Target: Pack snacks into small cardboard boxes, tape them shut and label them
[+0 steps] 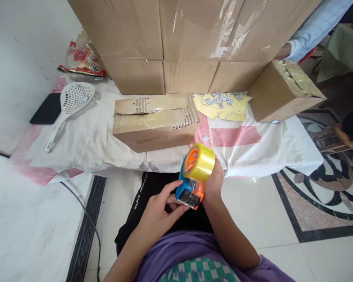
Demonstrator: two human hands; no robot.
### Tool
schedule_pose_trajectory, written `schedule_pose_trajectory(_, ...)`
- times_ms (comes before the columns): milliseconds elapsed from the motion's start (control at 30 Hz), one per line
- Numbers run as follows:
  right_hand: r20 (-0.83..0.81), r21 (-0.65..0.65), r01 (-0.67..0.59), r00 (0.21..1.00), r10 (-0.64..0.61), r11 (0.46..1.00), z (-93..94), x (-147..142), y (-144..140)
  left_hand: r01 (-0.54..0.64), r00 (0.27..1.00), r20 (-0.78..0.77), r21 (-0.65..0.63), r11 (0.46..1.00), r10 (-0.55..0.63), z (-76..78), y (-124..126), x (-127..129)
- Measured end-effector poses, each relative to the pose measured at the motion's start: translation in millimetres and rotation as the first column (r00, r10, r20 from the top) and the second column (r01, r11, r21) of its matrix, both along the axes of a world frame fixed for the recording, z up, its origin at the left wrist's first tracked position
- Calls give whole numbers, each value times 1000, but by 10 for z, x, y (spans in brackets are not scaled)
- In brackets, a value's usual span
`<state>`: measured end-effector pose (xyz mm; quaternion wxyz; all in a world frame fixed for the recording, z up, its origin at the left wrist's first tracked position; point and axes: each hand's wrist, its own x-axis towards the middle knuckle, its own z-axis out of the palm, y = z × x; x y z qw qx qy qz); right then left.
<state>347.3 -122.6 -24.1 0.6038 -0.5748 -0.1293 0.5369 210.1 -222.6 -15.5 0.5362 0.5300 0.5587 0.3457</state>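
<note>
Over my lap, my right hand (214, 182) grips a tape dispenser (191, 192) from behind; the handle is hidden. The dispenser is blue and orange, with a roll of yellowish clear tape (205, 162) on top and a toothed blade at its lower end. My left hand (159, 213) is closed at that lower end, index finger on the blue side and thumb by the blade. Whether it pinches the loose tape end does not show. Just beyond, a taped cardboard box (155, 125) lies on the cloth-covered table (85, 152), untouched by either hand.
Large cardboard boxes (191, 43) stand stacked behind. At the right is another box (282, 92), with a person's sleeve (308, 37) near it. Yellow paper (232, 113) holds small labels. At the left are a white skimmer (76, 98), a black phone-like slab (47, 109) and a red-printed bag (82, 58).
</note>
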Motion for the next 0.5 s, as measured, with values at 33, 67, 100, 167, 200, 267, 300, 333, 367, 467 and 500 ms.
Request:
schedule_pose_trajectory(33,5,-2,-2,1000,2,1000,2,1,7,-13,1000,-19,27,1000,13,2,4,14)
schedule_pose_trajectory(67,13,-1,-2,1000,2,1000,7,2,15,-29,999,-40,58,998,32,4,8,32)
schedule_pose_trajectory(100,25,4,-1,1000,1,1000,13,2,22,-46,997,-60,84,995,51,6,10,52)
schedule_pose_trajectory(167,61,28,4,998,-6,1000,25,1,31,-68,993,-83,113,991,78,10,16,76)
schedule_pose_trajectory(200,75,40,3,997,-6,999,27,0,32,-68,994,-83,109,992,77,11,18,76)
schedule_pose_trajectory(267,73,58,-3,997,-1,998,19,-4,27,-40,998,-52,64,997,43,9,22,46)
schedule_pose_trajectory(300,59,63,-8,998,4,998,10,-7,23,-17,1000,-21,29,999,18,4,21,20)
schedule_pose_trajectory(333,45,63,-9,999,6,998,-1,-9,18,4,1000,16,-6,1000,-4,-3,19,-8)
schedule_pose_trajectory(367,33,59,-13,999,11,998,-13,-10,13,19,998,54,-40,999,-17,-13,15,-36)
schedule_pose_trajectory(467,29,46,-27,999,25,999,-41,-7,10,40,989,143,-98,994,-25,-49,2,-98)
schedule_pose_trajectory(500,38,45,-30,999,28,999,-45,-4,12,41,987,161,-97,994,-25,-59,1,-108)
